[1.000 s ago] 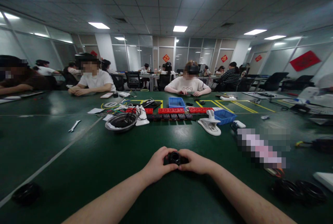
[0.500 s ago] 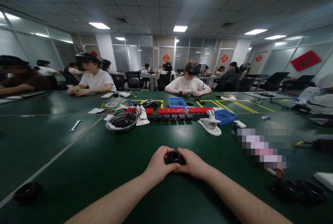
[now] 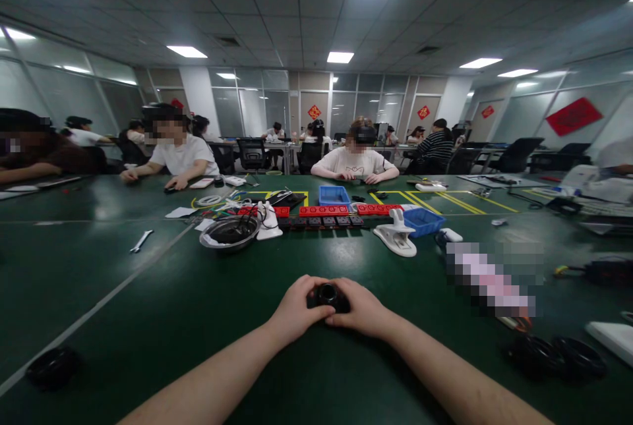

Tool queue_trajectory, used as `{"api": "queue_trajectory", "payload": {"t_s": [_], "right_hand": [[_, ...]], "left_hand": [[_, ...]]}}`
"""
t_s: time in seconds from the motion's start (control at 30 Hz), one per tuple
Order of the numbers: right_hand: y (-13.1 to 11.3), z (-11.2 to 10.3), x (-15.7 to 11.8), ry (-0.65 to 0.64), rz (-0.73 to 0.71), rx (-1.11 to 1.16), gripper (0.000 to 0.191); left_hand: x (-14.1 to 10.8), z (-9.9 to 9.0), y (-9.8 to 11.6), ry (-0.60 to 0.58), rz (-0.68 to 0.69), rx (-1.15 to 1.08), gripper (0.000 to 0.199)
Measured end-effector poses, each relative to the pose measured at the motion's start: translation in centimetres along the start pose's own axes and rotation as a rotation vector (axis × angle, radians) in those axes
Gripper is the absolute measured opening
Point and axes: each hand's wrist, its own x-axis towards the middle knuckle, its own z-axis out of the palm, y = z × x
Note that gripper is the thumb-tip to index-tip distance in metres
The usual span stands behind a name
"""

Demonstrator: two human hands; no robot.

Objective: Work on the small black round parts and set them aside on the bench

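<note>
A small black round part (image 3: 328, 294) with a hole in its top is held between both hands, low over the green table (image 3: 237, 372) near the middle of the view. My left hand (image 3: 299, 310) wraps its left side, thumb across the front. From the right, my right hand (image 3: 359, 306) closes round the same part, its thumb close to the left thumb. The fingers hide much of the part's sides. A separate black ring-like part (image 3: 53, 367) lies at the far left, and two black rings (image 3: 579, 358) lie at the right.
Ahead are a metal bowl (image 3: 230, 232), red socket strips (image 3: 324, 211), a white clip stand (image 3: 396, 235) and blue trays (image 3: 424, 221). A wrench (image 3: 142, 241) lies to the left. People sit across the table, one facing me (image 3: 355, 160).
The view has shifted slightly. Both hands still hold the black part, in nearly the same pose. The person across at the left has moved their hands apart.
</note>
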Motion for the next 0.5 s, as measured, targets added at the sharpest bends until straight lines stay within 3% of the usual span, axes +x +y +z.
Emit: {"api": "queue_trajectory", "payload": {"t_s": [0.13, 0.5], "right_hand": [[0.89, -0.52, 0.27, -0.120, -0.091, 0.234, 0.041], [1.15, -0.79, 0.46, -0.190, -0.049, 0.314, 0.031]], "left_hand": [[0.04, -0.09, -0.21, -0.067, 0.040, -0.024, 0.040], [-0.15, -0.15, 0.00, -0.083, 0.033, -0.040, 0.042]]}}
